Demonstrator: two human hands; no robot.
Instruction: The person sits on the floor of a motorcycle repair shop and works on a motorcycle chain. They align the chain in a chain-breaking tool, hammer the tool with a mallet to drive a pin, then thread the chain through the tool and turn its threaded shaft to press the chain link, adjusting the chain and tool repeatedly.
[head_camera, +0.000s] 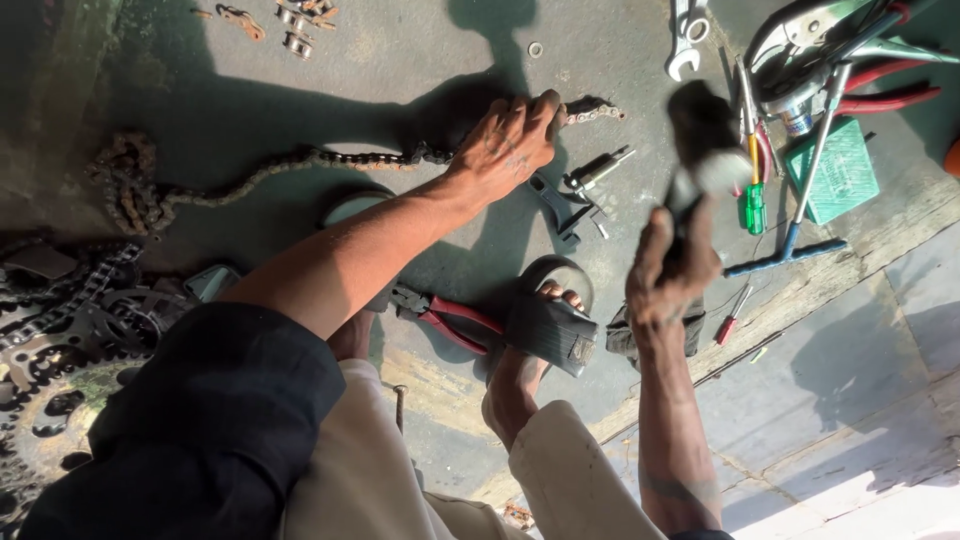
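My left hand (508, 143) presses down on a rusty drive chain (300, 165) that runs across the concrete floor; the chain's short end (592, 113) sticks out past my fingers. My right hand (668, 270) grips the handle of a hammer (700, 140), held raised above the floor to the right of the chain and blurred. A small metal chain tool (580, 195) lies on the floor between both hands.
Red-handled pliers (445, 315) lie by my sandalled foot (535, 340). A wrench (685, 40), locking pliers (800, 25), green screwdriver (755, 205), green box (840, 170) and T-wrench (805, 190) sit at upper right. Sprockets and chains (60, 320) pile at left. Loose links (295, 25) lie at the top.
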